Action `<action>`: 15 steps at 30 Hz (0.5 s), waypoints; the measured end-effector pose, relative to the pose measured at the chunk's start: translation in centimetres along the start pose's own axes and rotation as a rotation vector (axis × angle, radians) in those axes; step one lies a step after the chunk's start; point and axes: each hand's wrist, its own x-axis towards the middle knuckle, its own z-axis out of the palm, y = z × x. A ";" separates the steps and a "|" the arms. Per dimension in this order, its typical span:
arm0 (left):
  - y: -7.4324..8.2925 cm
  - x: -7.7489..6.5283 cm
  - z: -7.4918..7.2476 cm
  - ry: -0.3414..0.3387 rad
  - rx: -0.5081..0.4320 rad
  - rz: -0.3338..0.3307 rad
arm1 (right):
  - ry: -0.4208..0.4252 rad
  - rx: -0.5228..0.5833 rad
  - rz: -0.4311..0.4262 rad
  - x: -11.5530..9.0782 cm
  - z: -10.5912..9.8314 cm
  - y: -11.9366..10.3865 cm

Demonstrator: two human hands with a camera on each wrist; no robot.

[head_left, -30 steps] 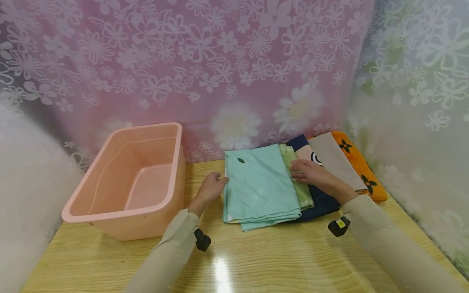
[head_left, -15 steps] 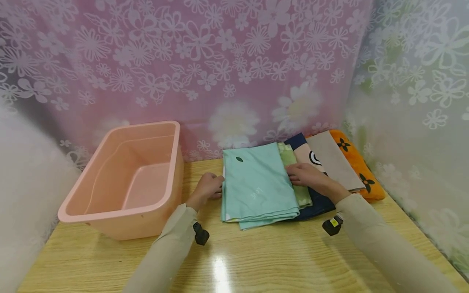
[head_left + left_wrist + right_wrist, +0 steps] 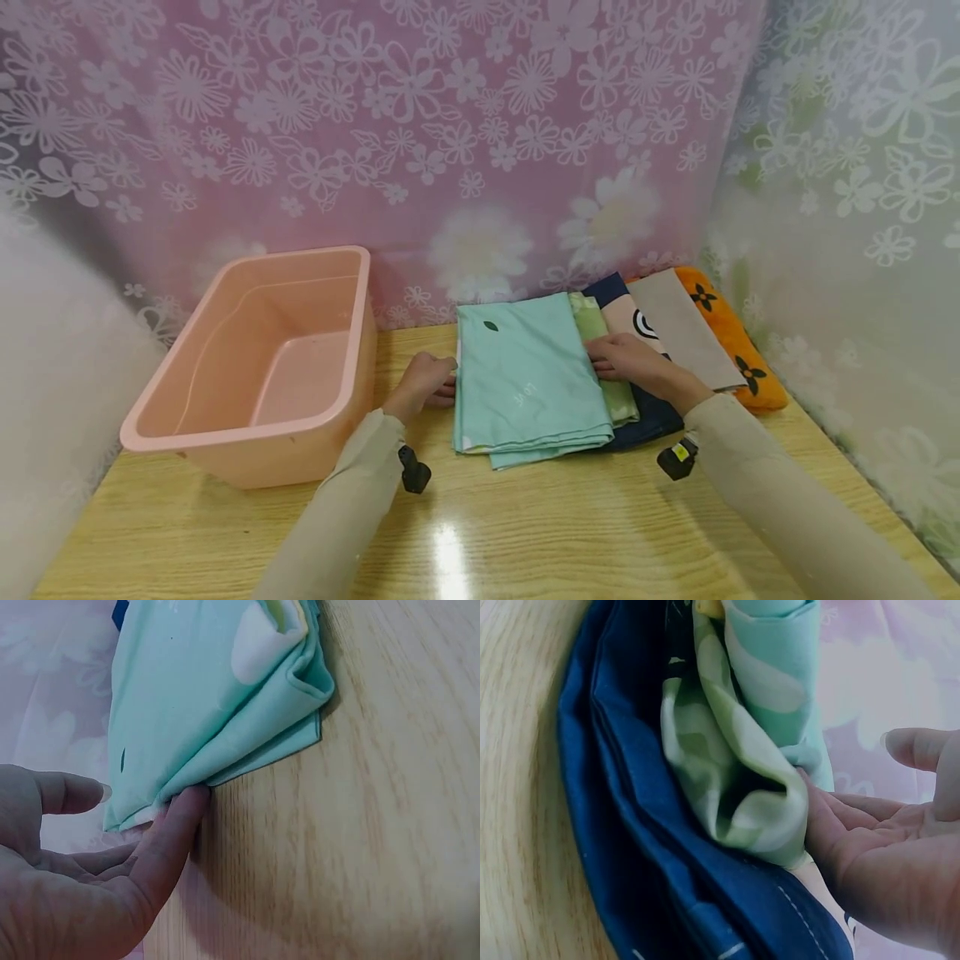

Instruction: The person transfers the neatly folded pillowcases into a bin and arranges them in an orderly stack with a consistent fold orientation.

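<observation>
A folded mint-green cloth (image 3: 525, 375) with a small leaf and the word LOVE printed on it lies flat, topmost of several overlapping folded cloths. At its left edge is my left hand (image 3: 422, 385); in the left wrist view the fingers (image 3: 169, 844) reach the cloth's underside, and the thumb stands apart from it. My right hand (image 3: 637, 364) is at the opposite edge, over a light green patterned cloth (image 3: 742, 765). In the right wrist view its fingertips, partly hidden, touch between the mint and green cloths, thumb raised clear. Beneath them lies a navy cloth (image 3: 622, 795).
A pink plastic tub (image 3: 356, 367) stands on the left of the wooden table (image 3: 525, 533), with nothing visible inside. Right of the hands lie a grey cloth (image 3: 686, 325) and an orange cloth (image 3: 761, 392) with dark flowers. A pink floral curtain (image 3: 480, 167) hangs behind.
Both hands have moved in to the mint-green cloth's edges, the right one slightly leftward and down. During the last half second they have hardly moved. The cloths stay in place.
</observation>
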 end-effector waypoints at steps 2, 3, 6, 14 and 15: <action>0.0 0.1 0.0 -0.006 -0.015 -0.018 | -0.002 -0.005 0.007 0.2 0.0 0.0; 0.0 0.2 0.0 -0.005 -0.023 -0.023 | -0.002 -0.010 0.011 0.2 0.0 0.1; -0.1 0.4 0.1 -0.003 -0.047 -0.037 | 0.007 -0.031 0.028 0.5 0.0 0.1; -0.2 0.6 0.7 -0.014 -0.030 -0.038 | 0.033 -0.062 0.074 1.2 0.1 0.4; -0.2 0.6 0.8 -0.014 -0.028 -0.039 | 0.033 -0.063 0.075 1.3 0.2 0.5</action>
